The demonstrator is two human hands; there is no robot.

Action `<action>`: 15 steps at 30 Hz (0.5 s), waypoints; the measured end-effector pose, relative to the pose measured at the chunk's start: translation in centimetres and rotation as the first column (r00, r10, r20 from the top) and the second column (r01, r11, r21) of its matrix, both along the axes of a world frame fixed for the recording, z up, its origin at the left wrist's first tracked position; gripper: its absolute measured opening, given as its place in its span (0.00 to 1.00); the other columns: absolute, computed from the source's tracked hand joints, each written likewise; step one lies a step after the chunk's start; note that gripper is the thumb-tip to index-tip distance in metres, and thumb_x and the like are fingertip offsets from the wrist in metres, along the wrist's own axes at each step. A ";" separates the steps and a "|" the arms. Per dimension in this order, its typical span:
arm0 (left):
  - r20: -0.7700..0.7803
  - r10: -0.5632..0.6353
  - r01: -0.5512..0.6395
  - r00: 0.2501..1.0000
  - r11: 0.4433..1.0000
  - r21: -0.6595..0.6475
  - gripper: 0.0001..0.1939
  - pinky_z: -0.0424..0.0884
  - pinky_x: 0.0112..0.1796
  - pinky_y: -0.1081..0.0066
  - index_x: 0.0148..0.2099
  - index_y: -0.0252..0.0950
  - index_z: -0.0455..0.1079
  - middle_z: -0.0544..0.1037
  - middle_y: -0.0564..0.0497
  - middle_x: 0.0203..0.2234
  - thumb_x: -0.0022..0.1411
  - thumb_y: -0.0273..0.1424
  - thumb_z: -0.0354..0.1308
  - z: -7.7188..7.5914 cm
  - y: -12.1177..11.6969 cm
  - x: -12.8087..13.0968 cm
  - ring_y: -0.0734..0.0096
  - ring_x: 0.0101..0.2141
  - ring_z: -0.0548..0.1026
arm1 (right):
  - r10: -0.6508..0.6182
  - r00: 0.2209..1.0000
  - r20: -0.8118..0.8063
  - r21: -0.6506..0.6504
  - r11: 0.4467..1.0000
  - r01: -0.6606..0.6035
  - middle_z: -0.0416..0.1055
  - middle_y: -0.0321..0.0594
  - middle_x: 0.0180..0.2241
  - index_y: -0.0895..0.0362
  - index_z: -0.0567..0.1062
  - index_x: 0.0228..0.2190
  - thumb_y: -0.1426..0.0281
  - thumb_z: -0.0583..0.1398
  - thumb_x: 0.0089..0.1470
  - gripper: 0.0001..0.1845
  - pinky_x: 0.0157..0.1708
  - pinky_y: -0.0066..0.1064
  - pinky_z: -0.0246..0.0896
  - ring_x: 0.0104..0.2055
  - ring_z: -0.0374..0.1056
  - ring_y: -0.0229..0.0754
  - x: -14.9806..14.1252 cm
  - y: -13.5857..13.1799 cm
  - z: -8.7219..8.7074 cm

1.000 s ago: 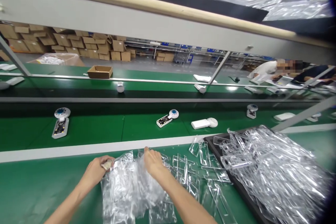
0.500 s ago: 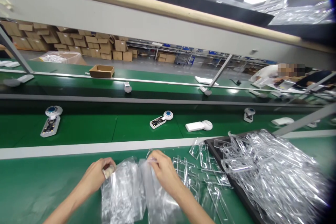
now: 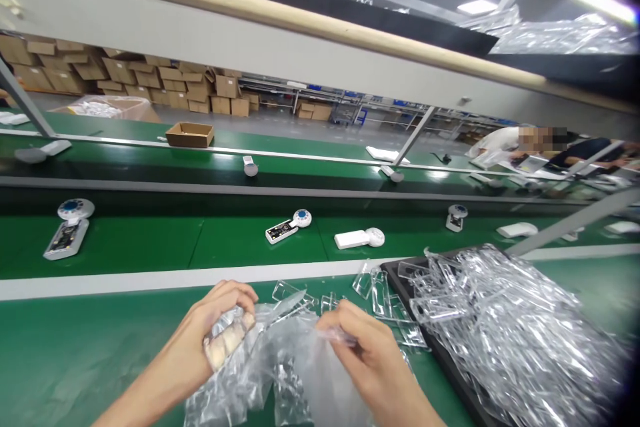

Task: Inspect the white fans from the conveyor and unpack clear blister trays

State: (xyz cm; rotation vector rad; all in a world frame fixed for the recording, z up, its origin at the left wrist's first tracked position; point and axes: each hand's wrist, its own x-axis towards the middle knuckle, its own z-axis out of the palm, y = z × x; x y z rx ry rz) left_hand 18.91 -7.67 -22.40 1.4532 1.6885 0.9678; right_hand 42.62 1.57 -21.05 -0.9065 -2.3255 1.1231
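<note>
A crumpled clear plastic bag (image 3: 280, 360) lies on the green table in front of me. My left hand (image 3: 210, 333) is closed on the bag's left edge, thumb pressed over the film. My right hand (image 3: 365, 353) pinches the bag's right edge between thumb and fingers. Clear plastic parts (image 3: 380, 293) lie loose just beyond my right hand. A heap of the same clear plastic parts (image 3: 510, 327) fills a black tray (image 3: 400, 273) at the right.
Beyond a white stripe (image 3: 125, 279), a green conveyor belt (image 3: 150, 243) carries white devices with blue round heads (image 3: 67, 227) (image 3: 289, 225) (image 3: 359, 237) (image 3: 454, 217). A cardboard box (image 3: 190, 135) sits on the far line. Another person (image 3: 525, 143) leans over at far right.
Both hands have lifted and drawn closer to me, bunching the bag up between them. The devices on the belt have drifted left.
</note>
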 end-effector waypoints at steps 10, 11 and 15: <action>0.544 0.028 -0.007 0.839 0.999 -0.040 0.17 0.65 0.47 0.64 0.32 0.39 0.59 0.68 0.44 0.52 0.55 0.47 0.56 0.0 0.8 2.8 0.57 0.53 0.65 | -0.033 0.998 -0.056 -0.049 0.998 0.030 0.69 0.36 0.35 0.53 0.68 0.28 0.67 0.52 0.58 0.08 0.34 0.28 0.56 0.35 0.65 0.39 0.7 -0.4 1.8; 0.591 0.036 0.017 0.806 0.996 -0.083 0.19 0.66 0.46 0.63 0.34 0.40 0.60 0.71 0.45 0.49 0.53 0.49 0.57 -0.1 0.8 3.5 0.57 0.50 0.68 | -0.044 0.997 -0.065 -0.071 0.997 0.039 0.69 0.35 0.32 0.53 0.68 0.29 0.67 0.52 0.58 0.08 0.31 0.27 0.56 0.31 0.64 0.37 0.1 -0.7 1.2; 0.622 0.107 0.040 0.776 0.975 -0.217 0.33 0.70 0.39 0.62 0.51 0.45 0.62 0.74 0.51 0.30 0.46 0.54 0.60 -2.8 -0.9 5.6 0.59 0.36 0.74 | -0.119 0.983 -0.142 -0.115 0.988 0.103 0.66 0.32 0.25 0.53 0.66 0.29 0.68 0.52 0.54 0.04 0.24 0.27 0.52 0.25 0.61 0.37 -3.2 -2.9 -2.7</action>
